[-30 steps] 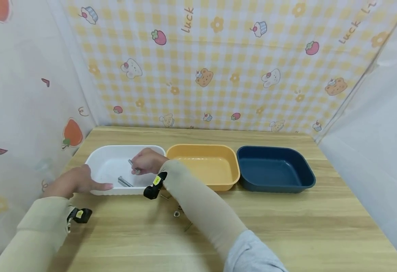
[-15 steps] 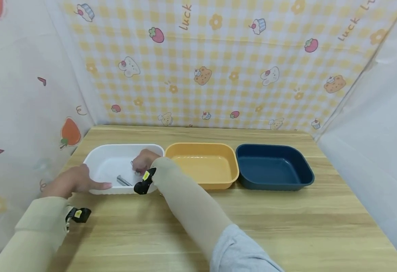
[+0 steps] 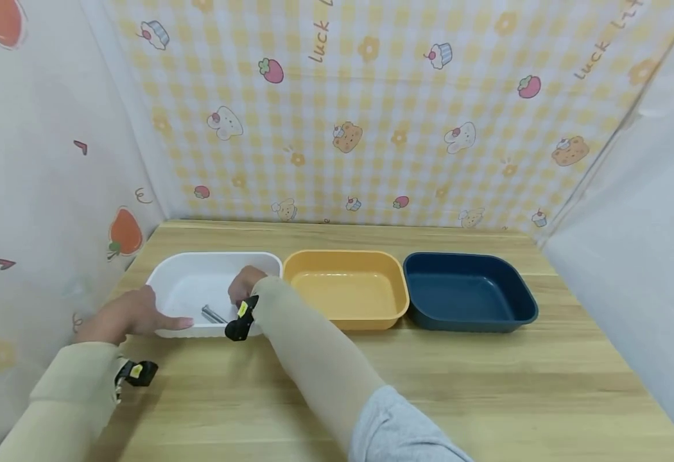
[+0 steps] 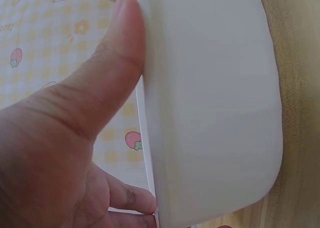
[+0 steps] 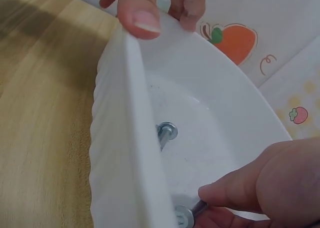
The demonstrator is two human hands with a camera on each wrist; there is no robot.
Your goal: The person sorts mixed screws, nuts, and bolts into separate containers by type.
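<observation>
My left hand holds the left front corner of a white plastic tray, its thumb along the front rim and its fingers at the left end. Inside the tray my right hand pinches a metal bolt between thumb and fingers, low over the tray floor. The bolt's round head shows in the right wrist view, while the fingers cover part of its shank. Another silver bolt lies on the tray floor, also seen in the head view as silver bolts near the front wall.
A yellow tray and a dark blue tray stand in a row right of the white one on the wooden table. A patterned cloth rises behind. My right forearm crosses the table's middle.
My right hand has lowered with the bolt toward the front of the white tray. The small metal parts seen earlier on the table are now hidden by my right arm. My left hand stays put.
</observation>
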